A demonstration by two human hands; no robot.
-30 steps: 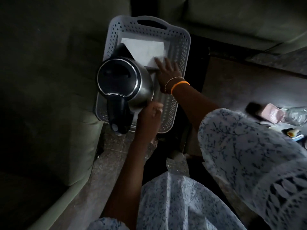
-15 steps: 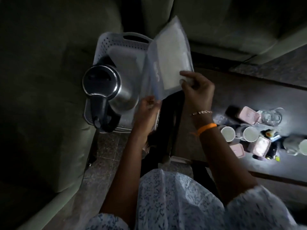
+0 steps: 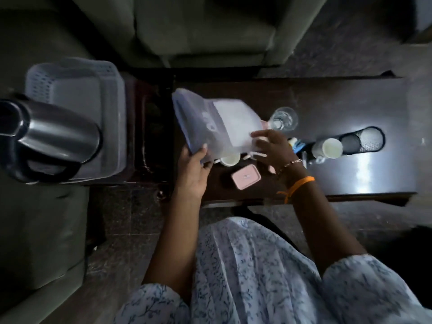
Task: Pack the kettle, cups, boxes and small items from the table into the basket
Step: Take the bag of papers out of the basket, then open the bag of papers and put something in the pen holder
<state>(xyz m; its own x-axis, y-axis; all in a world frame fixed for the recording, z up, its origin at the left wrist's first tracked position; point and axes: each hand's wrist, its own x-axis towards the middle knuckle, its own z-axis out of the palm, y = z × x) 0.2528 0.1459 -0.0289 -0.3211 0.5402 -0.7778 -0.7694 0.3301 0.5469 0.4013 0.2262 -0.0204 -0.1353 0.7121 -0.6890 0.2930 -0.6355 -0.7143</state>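
Observation:
A steel kettle with a black handle stands in the grey perforated basket at the left. Both hands hold a clear plastic zip bag with white paper inside, above the dark table. My left hand grips its lower left corner; my right hand grips its right edge. Under the bag stand a white cup and a pink lidded box. A glass and another white cup sit further right.
A black mesh holder lies on its side at the table's right. Small items lie beside my right wrist. Green sofas surround the basket and the table's far side. Dark tiled floor lies below.
The bag has been lifted out of the basket and carried right, over the table. The view has swung right, so the basket and kettle now sit at the far left.

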